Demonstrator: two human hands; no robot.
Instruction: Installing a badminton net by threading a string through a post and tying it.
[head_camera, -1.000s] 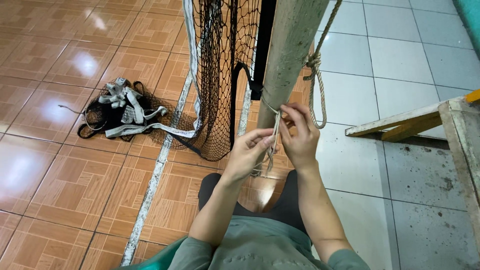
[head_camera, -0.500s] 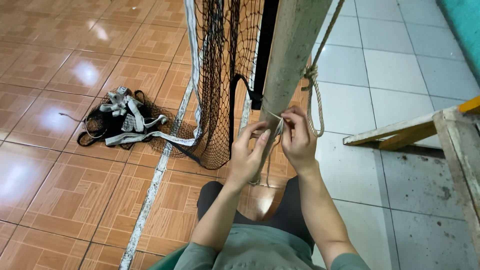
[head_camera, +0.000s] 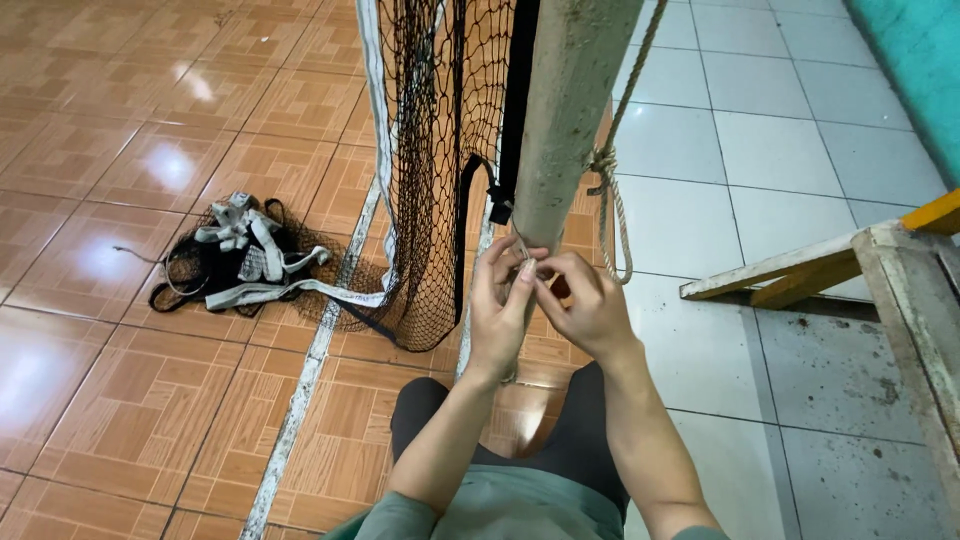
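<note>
Pinching a thin pale cord (head_camera: 522, 243) between closed fingertips, the left hand (head_camera: 503, 305) and right hand (head_camera: 588, 303) meet, touching, at the foot of a grey concrete post (head_camera: 570, 110) at 12 o'clock. A black net (head_camera: 440, 150) with white edging hangs just beside the post at 11 o'clock, its loose end heaped on the brown tiled floor (head_camera: 120, 120) at 9 o'clock. A knotted rope (head_camera: 610, 185) runs down the post's right side; a wooden bench (head_camera: 880, 270) stands at 3 o'clock.
</note>
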